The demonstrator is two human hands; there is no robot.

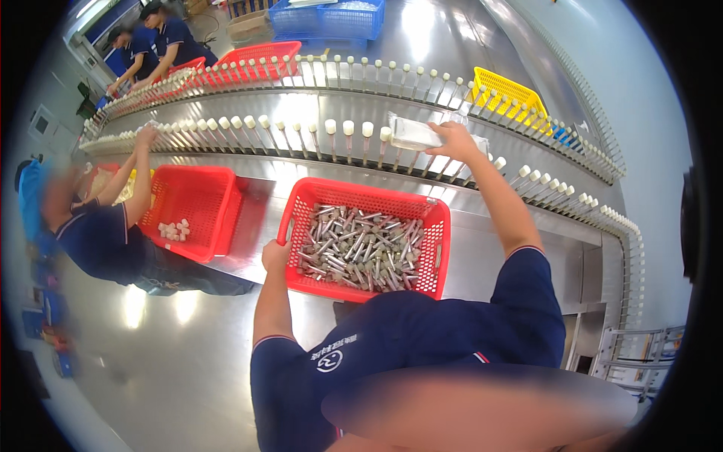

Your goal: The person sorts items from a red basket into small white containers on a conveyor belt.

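Observation:
My left hand [276,255] is closed around the left rim of a red plastic basket [292,197]. Inside the basket lies a loose heap of small metal tube-like parts [360,248]. Stretched out across the near rail, my right hand [454,141] grips a clear, whitish plastic packet [413,133]; its fingertips are partly hidden. Beneath and beside the packet runs a row of upright thin rods with white caps [348,128], some of them covered by the packet and my hand.
At my left a co-worker's hand [147,135] touches the near row. Another red basket [197,181] there holds several white caps [175,230]. A second capped row [376,64] runs behind, with a yellow basket [512,89] and blue crates [331,21] beyond. Two people work at far left.

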